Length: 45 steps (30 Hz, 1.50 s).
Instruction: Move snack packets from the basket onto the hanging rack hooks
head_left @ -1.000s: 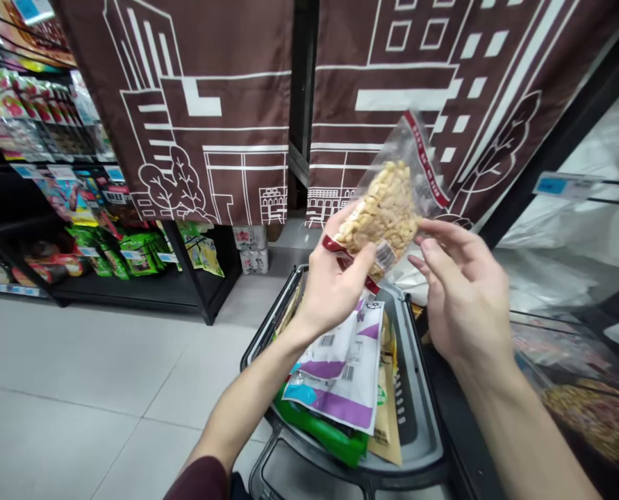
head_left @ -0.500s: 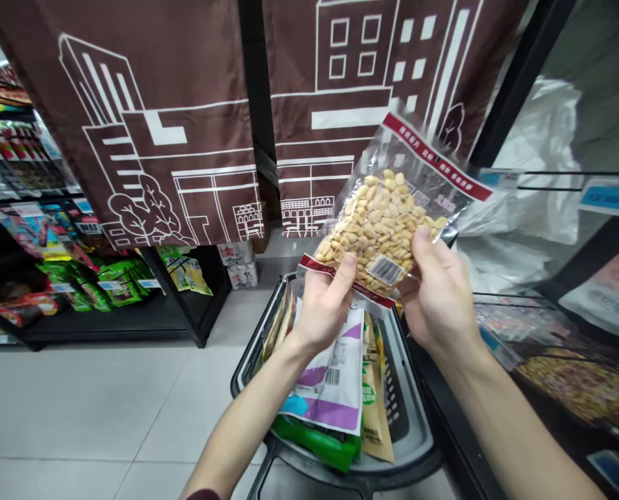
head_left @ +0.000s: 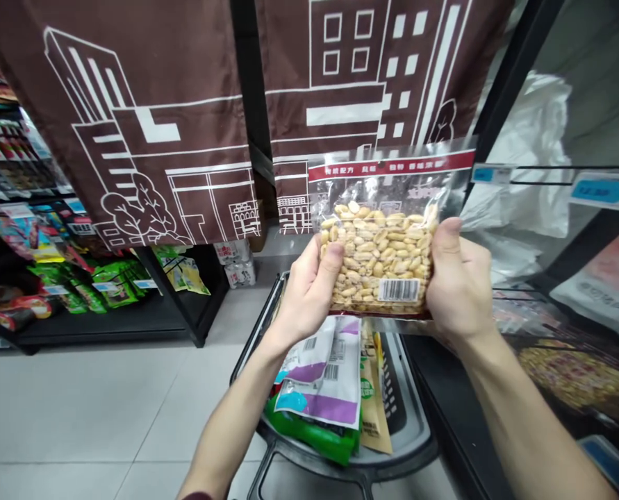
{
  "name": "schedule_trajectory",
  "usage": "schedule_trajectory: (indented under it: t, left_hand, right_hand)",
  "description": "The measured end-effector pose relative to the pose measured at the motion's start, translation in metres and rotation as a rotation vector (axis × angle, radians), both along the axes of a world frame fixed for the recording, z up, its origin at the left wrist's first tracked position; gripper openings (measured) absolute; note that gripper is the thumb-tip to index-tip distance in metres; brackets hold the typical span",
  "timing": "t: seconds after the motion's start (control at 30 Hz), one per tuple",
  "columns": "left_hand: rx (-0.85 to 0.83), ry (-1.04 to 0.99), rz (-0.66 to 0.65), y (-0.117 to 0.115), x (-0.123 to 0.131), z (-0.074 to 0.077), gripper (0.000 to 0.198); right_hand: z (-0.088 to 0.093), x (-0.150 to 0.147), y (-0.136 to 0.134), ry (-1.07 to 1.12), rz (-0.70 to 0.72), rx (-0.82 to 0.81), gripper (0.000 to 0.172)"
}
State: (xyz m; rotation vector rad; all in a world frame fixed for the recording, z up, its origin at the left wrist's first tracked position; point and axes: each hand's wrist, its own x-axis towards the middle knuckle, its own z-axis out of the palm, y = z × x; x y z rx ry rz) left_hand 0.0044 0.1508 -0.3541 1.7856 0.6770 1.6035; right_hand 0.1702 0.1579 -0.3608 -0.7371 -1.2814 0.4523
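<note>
Both hands hold up a clear bag of peanuts with a red strip across its top and a barcode label near its bottom right. My left hand grips the bag's left edge, thumb on the front. My right hand grips its right edge the same way. The bag stands upright and square to me, above a grey shopping basket that carries a white-and-purple packet, a green packet and a tan pouch.
Brown curtains printed with white buildings hang ahead. Black shelves of snack packets stand at left on a grey tiled floor. A black rack with blue price tags and bagged goods runs along the right.
The bag has turned from tilted to upright and level. My right hand went from hovering beside it to gripping its right edge, and both hands now hold it.
</note>
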Motion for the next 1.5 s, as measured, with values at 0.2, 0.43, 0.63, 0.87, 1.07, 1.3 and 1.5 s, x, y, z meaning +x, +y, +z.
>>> schedule_trajectory:
  t: [0.2,0.43,0.63,0.87,1.07,1.3,1.5]
  left_hand:
    - [-0.047,-0.022,-0.086,0.005,-0.002,-0.002,0.043]
    - [-0.065,-0.056,0.013,0.01,-0.007,-0.006,0.058]
    - [-0.087,-0.095,0.026,0.011,-0.004,-0.009,0.064]
    - [-0.044,-0.053,0.049,0.006,-0.005,-0.009,0.062]
    - [-0.042,-0.042,0.066,0.005,-0.005,-0.008,0.066]
    - [-0.059,-0.016,0.105,0.002,-0.005,-0.005,0.071]
    - [-0.049,-0.048,0.07,0.003,-0.004,-0.005,0.074]
  right_hand:
    - [-0.001,0.0,0.001,0.098,0.031,0.008,0.05]
    - [-0.005,-0.009,-0.001,0.035,-0.045,0.08,0.047]
    - [-0.004,-0.009,-0.001,0.027,-0.067,0.09,0.047]
    - [-0.005,-0.007,0.001,0.019,-0.123,0.089,0.051]
    - [-0.002,-0.007,-0.003,-0.008,-0.17,0.055,0.054]
    - [-0.001,-0.007,-0.006,-0.011,-0.169,0.024,0.057]
    - [-0.003,-0.008,-0.003,0.007,-0.165,0.021,0.056]
